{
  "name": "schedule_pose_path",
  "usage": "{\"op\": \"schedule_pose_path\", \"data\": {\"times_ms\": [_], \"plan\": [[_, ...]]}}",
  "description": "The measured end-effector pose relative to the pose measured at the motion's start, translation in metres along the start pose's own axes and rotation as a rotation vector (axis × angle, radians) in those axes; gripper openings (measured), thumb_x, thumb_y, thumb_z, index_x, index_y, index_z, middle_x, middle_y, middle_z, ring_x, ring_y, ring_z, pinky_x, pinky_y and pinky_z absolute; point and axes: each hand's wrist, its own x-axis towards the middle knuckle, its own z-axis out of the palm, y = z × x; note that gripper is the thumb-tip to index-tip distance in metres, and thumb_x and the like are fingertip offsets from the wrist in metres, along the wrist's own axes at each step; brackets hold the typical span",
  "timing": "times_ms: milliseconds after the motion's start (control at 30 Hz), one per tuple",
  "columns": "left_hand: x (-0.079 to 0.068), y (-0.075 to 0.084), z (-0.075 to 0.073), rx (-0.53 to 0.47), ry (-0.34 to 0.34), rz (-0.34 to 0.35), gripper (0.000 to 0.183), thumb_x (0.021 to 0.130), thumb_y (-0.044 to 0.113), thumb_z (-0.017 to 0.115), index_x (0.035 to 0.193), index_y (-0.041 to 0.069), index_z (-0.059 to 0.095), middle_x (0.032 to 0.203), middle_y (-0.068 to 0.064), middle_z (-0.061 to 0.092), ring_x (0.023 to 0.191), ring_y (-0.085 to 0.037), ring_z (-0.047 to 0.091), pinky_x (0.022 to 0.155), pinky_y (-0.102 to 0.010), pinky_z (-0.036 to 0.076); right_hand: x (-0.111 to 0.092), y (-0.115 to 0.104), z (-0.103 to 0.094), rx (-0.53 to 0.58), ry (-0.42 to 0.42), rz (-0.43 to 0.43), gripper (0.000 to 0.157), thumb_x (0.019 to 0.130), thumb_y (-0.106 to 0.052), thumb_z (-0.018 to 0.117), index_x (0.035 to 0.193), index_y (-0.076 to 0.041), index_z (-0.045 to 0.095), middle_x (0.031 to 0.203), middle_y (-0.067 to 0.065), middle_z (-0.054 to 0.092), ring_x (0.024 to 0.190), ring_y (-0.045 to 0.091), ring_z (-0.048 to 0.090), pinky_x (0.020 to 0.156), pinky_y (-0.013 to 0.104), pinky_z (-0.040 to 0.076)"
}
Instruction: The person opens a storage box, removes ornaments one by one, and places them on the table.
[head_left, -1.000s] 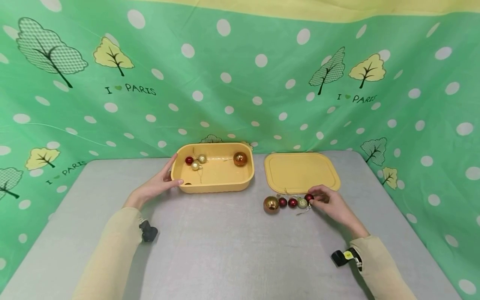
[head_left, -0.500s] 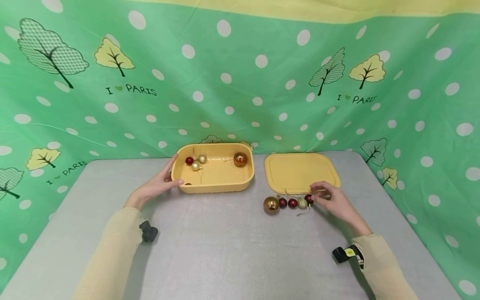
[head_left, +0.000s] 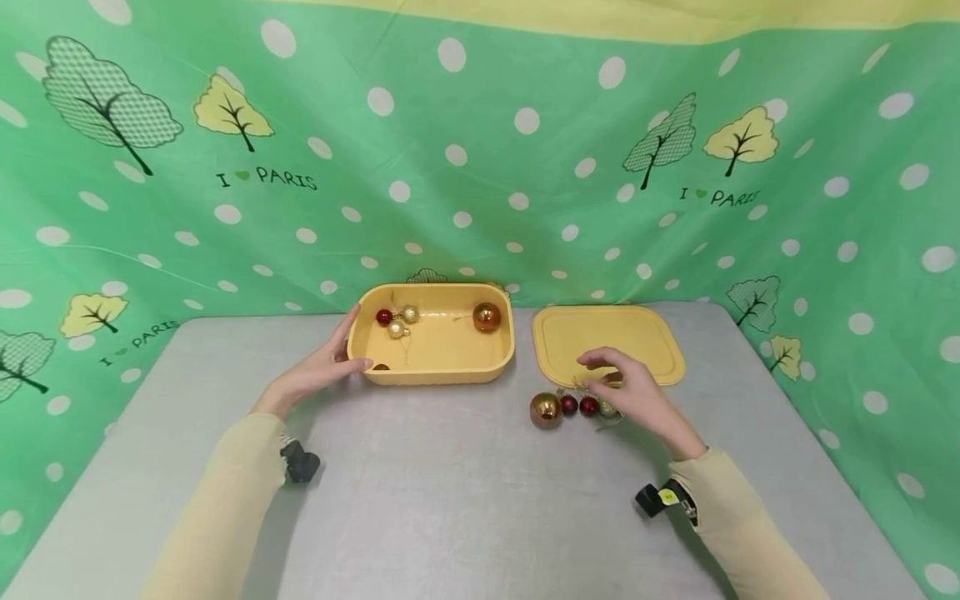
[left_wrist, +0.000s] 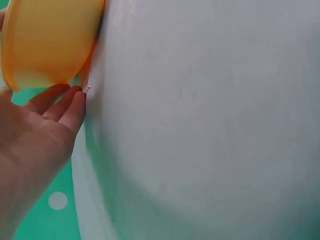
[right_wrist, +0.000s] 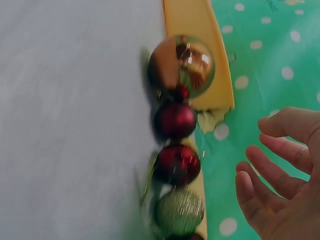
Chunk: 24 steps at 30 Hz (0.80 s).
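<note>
My left hand [head_left: 322, 367] holds the left end of a yellow plastic box [head_left: 442, 377], its thumb at the front rim. In the left wrist view, the fingertips [left_wrist: 75, 102] touch the box's outer side. My right hand [head_left: 630, 390] hovers over a row of Christmas baubles, fingers apart with nothing between them. The row has a large gold bauble [head_left: 546, 411], dark red baubles [head_left: 588, 407] and a glittery pale-gold bauble [right_wrist: 180, 212]. Another red one at the right end is mostly hidden in the head view. Inside the box lie a red bauble [head_left: 384, 317], small gold baubles [head_left: 396, 330] and a large copper bauble [head_left: 487, 317].
A flat yellow lid [head_left: 555, 333] lies behind the row, to the right of the box. The grey table [head_left: 450, 500] ends at a green dotted curtain [head_left: 480, 167] at the back and sides.
My right hand has let go of the red bauble at the row's right end and moved up and left over the row. My left hand stays at the box.
</note>
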Motion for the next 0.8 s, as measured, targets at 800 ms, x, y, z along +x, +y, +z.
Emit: {"op": "schedule_pose_path", "data": {"times_ms": [800], "plan": [[-0.004,-0.005,0.005,0.005,0.001,0.012,0.096,0.092,0.022,0.067,0.155,0.036,-0.004,0.159,-0.022,0.001,0.136,-0.049,0.025,0.107,-0.064,0.019,0.084,-0.049,0.067,0.051,-0.027,-0.041,0.034,0.085,0.005,0.06,0.119,0.008,0.058,0.119,0.022,0.058,0.108,0.038,0.058,0.087,0.04,0.052]]}}
